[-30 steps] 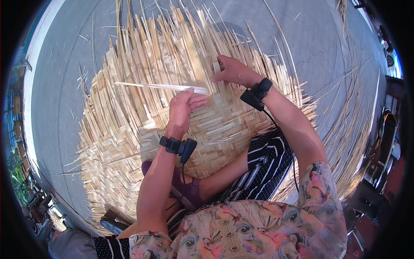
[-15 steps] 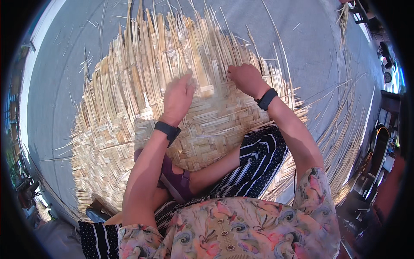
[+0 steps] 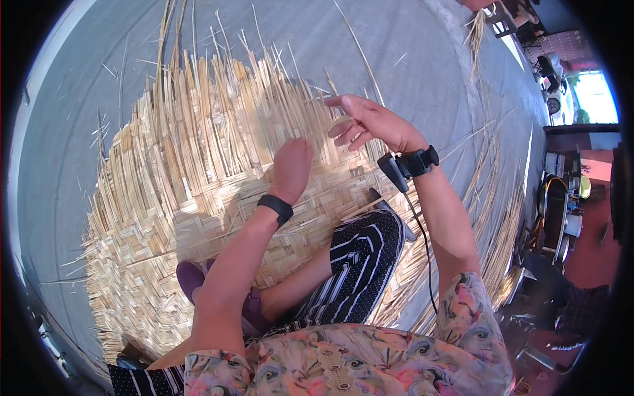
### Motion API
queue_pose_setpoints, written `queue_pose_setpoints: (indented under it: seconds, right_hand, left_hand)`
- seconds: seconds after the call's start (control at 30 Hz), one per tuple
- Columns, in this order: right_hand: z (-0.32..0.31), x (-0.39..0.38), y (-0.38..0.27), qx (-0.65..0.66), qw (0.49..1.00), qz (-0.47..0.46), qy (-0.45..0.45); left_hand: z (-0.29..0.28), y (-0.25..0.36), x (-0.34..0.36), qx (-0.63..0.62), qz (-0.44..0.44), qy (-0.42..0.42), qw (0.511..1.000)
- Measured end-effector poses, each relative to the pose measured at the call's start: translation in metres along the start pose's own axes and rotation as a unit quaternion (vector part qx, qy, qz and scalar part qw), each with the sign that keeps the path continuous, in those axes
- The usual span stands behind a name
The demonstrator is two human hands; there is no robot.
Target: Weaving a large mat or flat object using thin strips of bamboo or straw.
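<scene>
A large woven mat (image 3: 152, 264) of pale split-bamboo or cane strips lies on the floor beneath me. Its far side ends in long unwoven strips (image 3: 198, 119) that stick out unevenly. Over the middle, my left hand (image 3: 292, 168) is closed in a fist; what it grips, if anything, is hidden. Strips just beyond that hand look blurred. To its right my right hand (image 3: 376, 125) is raised above the mat, its fingers apart and holding nothing. A dark band (image 3: 276, 208) circles my left wrist, and a black strapped device (image 3: 406, 165) with a cable sits on my right.
I sit on the mat, a purple shoe (image 3: 190, 280) and a leg in patterned trousers (image 3: 370, 247) resting on it. Loose long strips (image 3: 502, 244) are strewn over the grey floor (image 3: 422, 72) at the right. Shelving and assorted objects stand along the far right, with a white car beyond.
My right hand has lifted and its fingers have spread. The left hand has moved slightly right and closed into a fist. The whole view has shifted, so the mat appears farther left.
</scene>
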State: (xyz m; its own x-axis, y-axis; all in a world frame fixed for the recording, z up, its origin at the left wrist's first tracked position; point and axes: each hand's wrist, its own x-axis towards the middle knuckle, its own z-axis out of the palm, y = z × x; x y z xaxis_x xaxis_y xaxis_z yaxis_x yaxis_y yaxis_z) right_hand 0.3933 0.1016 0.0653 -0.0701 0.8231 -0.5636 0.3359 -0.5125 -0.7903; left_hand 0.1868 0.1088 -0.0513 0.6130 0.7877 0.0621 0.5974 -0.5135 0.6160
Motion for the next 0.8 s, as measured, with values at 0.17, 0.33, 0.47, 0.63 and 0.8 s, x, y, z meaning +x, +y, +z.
queue_pose_setpoints:
  seconds: [0.17, 0.33, 0.47, 0.63, 0.8]
  right_hand:
    - [0.011, 0.065, 0.060, -0.098, 0.994, 0.051, 0.005]
    - [0.025, 0.102, 0.084, -0.132, 0.988, -0.046, 0.066]
    - [0.010, 0.096, 0.062, -0.101, 0.994, 0.000, -0.039]
    - [0.028, 0.067, 0.068, -0.032, 0.996, -0.069, 0.042]
    - [0.046, 0.034, 0.084, -0.222, 0.943, -0.219, 0.118]
  left_hand:
    - [0.004, -0.040, -0.017, -0.579, -0.251, 0.013, 0.776]
    - [-0.007, -0.039, -0.023, -0.654, -0.196, -0.008, 0.731]
    - [-0.009, -0.042, -0.019, -0.639, -0.189, -0.033, 0.745]
    - [0.013, -0.048, 0.006, -0.585, -0.251, -0.016, 0.771]
    - [0.024, -0.038, 0.028, -0.494, -0.223, -0.098, 0.835]
